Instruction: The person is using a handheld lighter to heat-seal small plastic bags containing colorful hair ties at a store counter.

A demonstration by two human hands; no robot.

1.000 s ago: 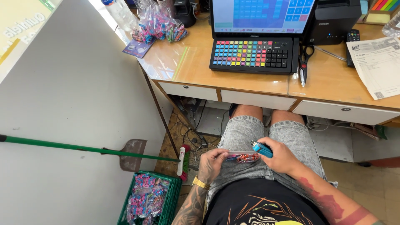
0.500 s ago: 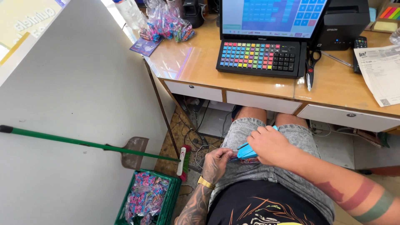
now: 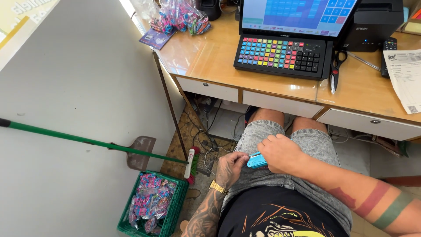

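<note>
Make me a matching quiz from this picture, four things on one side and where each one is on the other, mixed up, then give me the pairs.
Things:
1. blue tool
2. scissors
3. green crate
4. printed sheet

Places:
A. on the floor beside the white wall, full of wrapped sweets
B. at the right edge of the desk
C. on the lap, between the left hand and the right hand
D. on the desk, just right of the coloured keyboard

Pairs: 1-C, 2-D, 3-A, 4-B
</note>
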